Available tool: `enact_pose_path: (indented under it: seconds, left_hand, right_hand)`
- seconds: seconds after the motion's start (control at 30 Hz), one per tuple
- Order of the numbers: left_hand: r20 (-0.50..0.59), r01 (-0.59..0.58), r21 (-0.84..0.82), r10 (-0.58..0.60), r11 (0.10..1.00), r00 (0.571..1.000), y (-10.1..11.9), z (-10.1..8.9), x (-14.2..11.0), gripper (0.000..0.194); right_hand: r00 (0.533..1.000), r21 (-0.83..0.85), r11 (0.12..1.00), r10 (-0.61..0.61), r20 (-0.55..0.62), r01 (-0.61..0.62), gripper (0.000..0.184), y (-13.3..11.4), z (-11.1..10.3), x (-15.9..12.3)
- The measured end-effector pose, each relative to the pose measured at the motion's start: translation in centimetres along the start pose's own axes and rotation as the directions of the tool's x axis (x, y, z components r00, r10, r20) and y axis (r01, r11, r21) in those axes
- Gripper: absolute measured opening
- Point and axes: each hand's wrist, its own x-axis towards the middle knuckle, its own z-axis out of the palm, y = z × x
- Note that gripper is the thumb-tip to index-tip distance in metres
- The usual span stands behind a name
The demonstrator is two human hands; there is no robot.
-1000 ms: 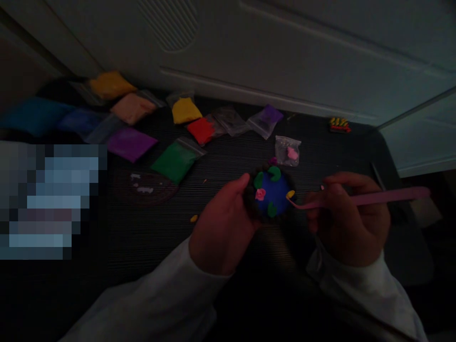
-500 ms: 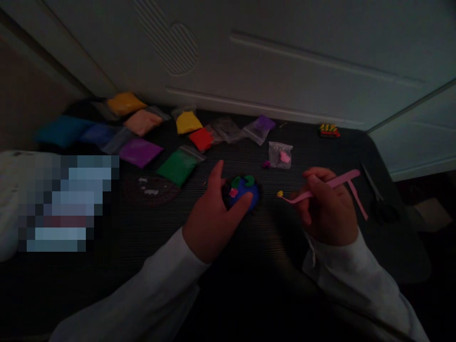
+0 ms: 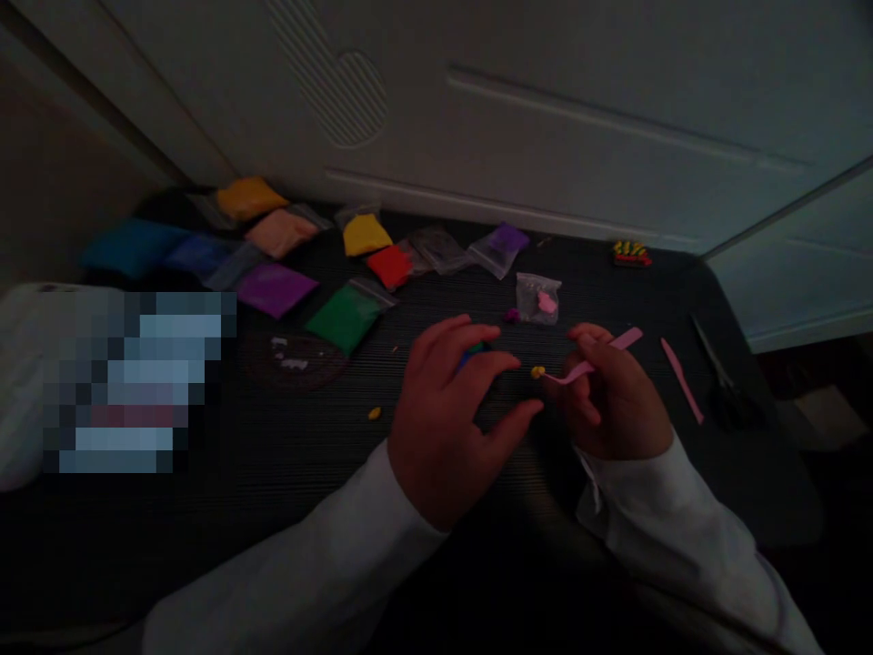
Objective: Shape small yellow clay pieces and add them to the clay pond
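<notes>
My left hand (image 3: pixel 456 409) curls over a round blue clay piece (image 3: pixel 472 353) on the dark mat (image 3: pixel 273 437), hiding nearly all of it. My right hand (image 3: pixel 614 400) is closed on a thin pink tool (image 3: pixel 587 366) whose tip carries a small yellow clay bit (image 3: pixel 537 371). That tip sits just right of my left fingers. A second pink tool (image 3: pixel 682 380) lies on the mat to the right of my right hand.
Several bags of coloured clay lie across the back: green (image 3: pixel 343 317), purple (image 3: pixel 275 288), red (image 3: pixel 388 265), yellow (image 3: pixel 365 235). A small bag with pink clay (image 3: pixel 538 298) is beyond my hands. Scissors (image 3: pixel 716 373) lie at right. A yellow crumb (image 3: pixel 374 413) rests left of my wrist.
My left hand lowered the blue clay piece from an upright hold down to the mat and closed over it. The right hand drew the tool with the yellow bit away from it.
</notes>
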Motion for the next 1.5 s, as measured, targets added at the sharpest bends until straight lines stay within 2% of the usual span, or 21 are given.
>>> enact_pose_path:
  seconds: [0.23,0.6,1.3,1.33,1.4,1.5]
  left_hand:
    - [-0.102,0.006,-0.062,-0.012,0.998,0.995,0.5,0.5,-0.1,0.017]
    - [-0.103,-0.023,-0.027,0.02,0.999,0.994,0.5,0.5,-0.1,0.009]
    - [-0.107,-0.07,0.02,0.071,0.997,0.992,0.1,0.5,-0.3,0.012]
    - [-0.11,-0.075,0.02,0.077,0.997,0.991,0.1,0.5,-0.3,0.012]
    - [-0.109,-0.082,0.022,0.084,0.996,0.99,0.1,0.5,-0.3,0.012]
    - [-0.093,-0.084,0.017,0.085,0.996,0.992,-0.1,0.2,-0.2,0.012]
  right_hand:
    - [1.0,-0.006,1.0,0.007,0.007,-0.007,0.009,0.3,0.0,-0.1]
    - [1.0,-0.032,0.999,0.009,0.03,-0.008,0.007,0.5,0.2,-0.1]
    - [0.996,-0.095,0.995,-0.035,0.076,0.042,0.006,0.4,0.3,-0.8]
    - [0.995,-0.111,0.991,-0.061,0.076,0.07,0.006,0.3,0.2,-0.9]
    - [0.98,-0.175,0.965,-0.189,0.063,0.198,0.007,0.2,0.1,-1.3]
    - [0.912,-0.304,0.863,-0.407,0.053,0.403,0.007,0.3,-0.2,-2.1]
